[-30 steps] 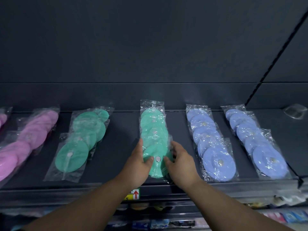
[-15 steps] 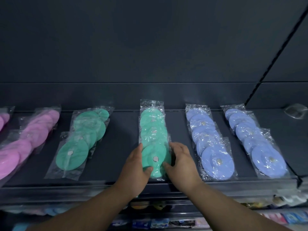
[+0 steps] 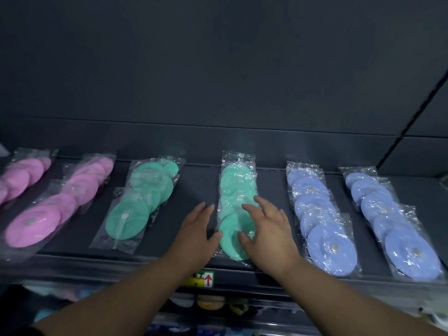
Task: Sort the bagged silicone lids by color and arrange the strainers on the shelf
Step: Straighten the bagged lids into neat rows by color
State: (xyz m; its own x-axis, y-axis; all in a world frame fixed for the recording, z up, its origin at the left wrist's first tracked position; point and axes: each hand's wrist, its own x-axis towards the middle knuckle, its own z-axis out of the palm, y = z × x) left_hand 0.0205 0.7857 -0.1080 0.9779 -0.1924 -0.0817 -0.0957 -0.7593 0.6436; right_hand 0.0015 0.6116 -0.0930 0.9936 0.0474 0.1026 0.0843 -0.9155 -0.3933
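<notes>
Bagged silicone lids lie in rows on a dark shelf (image 3: 198,187). Two pink rows (image 3: 48,209) are at the left, a green row (image 3: 140,202) follows, then a middle green row (image 3: 236,190), and two blue rows (image 3: 320,221) (image 3: 390,221) at the right. My left hand (image 3: 196,234) lies flat with straight fingers just left of the middle green row, its thumb touching the front bag. Over the front of that row my right hand (image 3: 266,229) rests with spread fingers on the bags. No strainers are in view.
The shelf's front rail carries a small label with a red arrow (image 3: 208,278). Below it, a lower shelf holds blurred coloured items (image 3: 211,302). A dark back wall rises behind the rows. Bare shelf strips separate the rows.
Both hands let go of the front green bag's sides. My left hand slid a little left and flattened; my right hand moved on top of the row with fingers spread.
</notes>
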